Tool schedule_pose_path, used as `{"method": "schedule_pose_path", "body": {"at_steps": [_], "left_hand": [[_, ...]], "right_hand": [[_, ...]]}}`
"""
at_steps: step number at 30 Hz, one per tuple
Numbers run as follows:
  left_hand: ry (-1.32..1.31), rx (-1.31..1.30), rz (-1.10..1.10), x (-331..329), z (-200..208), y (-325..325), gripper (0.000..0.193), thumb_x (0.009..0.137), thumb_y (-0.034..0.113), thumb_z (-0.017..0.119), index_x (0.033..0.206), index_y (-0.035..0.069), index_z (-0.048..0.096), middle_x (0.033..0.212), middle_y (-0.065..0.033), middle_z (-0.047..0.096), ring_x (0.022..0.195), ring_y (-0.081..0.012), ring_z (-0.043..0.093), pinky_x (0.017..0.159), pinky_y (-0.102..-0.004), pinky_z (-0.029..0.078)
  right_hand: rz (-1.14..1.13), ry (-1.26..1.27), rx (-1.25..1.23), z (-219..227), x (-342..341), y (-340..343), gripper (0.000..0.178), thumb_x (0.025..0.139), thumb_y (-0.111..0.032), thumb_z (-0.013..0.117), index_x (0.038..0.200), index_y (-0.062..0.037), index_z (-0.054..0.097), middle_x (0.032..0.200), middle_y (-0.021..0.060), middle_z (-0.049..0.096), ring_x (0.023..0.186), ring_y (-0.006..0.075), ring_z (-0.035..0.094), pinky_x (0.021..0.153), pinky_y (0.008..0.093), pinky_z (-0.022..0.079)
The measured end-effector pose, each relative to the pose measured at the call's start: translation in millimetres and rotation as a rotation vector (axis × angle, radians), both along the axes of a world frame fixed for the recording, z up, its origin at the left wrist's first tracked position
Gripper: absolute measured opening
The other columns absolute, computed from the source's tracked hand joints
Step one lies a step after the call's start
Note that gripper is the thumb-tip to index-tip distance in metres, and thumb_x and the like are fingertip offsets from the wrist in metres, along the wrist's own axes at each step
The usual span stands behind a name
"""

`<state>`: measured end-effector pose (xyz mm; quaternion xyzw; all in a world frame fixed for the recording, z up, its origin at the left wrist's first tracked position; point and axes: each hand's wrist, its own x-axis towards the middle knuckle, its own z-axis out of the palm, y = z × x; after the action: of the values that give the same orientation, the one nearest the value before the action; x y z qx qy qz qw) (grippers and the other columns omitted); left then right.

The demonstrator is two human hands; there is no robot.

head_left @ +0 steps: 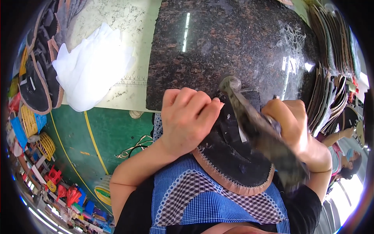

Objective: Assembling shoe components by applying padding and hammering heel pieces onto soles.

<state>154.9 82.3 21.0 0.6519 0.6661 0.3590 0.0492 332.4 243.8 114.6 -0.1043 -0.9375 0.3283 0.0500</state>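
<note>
A black shoe upper (233, 160) with a tan, zigzag-stitched rim lies at the near edge of the dark stone slab (194, 50), its rounded end reaching over my lap. My left hand (189, 117) is closed on the upper's left side, thumb and fingers pinching near its top. In my right hand (286, 121) is a metal hammer (255, 123), its round face above the upper and the other end smeared by motion. The hammer hides part of the upper, and my right fingers cover its handle.
White sheets (93, 70) are piled on the pale, ruler-marked board (130, 93) left of the slab. More uppers (39, 82) hang over at far left. Stacked pieces (331, 43) line the right. Baskets (46, 145) stand beyond the green floor (70, 132). Another person (344, 156) is at far right.
</note>
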Motion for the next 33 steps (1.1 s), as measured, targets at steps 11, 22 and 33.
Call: {"method": "schedule_pose_path", "body": {"at_steps": [11,22,33], "left_hand": [[-0.034,0.041,0.099,-12,-6,6,0.06,0.067,0.019,0.091,0.117,0.005,0.06,0.085,0.0,0.059,0.076,-0.0195,0.055,0.073,-0.0356,0.038],[-0.865,-0.444,-0.354,-1,11,31,0.037,0.088,0.002,0.076,0.115,0.007,0.051,0.115,-0.0084,0.061,0.108,-0.0181,0.062,0.086,-0.0318,0.053],[-0.692,-0.205,-0.375,-98,83,407,0.077,0.091,0.008,0.07,0.155,0.009,0.028,0.129,-0.0139,0.056,0.103,-0.0142,0.059,0.084,-0.0291,0.05]], "right_hand": [[-0.048,-0.21,-0.022,-16,5,1,0.021,0.082,-0.009,0.072,0.094,-0.0017,0.056,0.059,0.0111,0.055,0.051,0.0358,0.058,0.047,0.0434,0.044],[-1.214,0.522,-0.975,-80,112,12,0.033,0.109,-0.034,0.049,0.084,-0.0138,0.042,0.058,-0.0038,0.034,0.04,0.0068,0.03,0.036,0.0236,0.024],[-1.161,0.508,-0.996,-74,118,8,0.031,0.11,-0.028,0.049,0.085,-0.0102,0.043,0.057,-0.002,0.041,0.04,0.0078,0.037,0.038,0.0235,0.03]]}}
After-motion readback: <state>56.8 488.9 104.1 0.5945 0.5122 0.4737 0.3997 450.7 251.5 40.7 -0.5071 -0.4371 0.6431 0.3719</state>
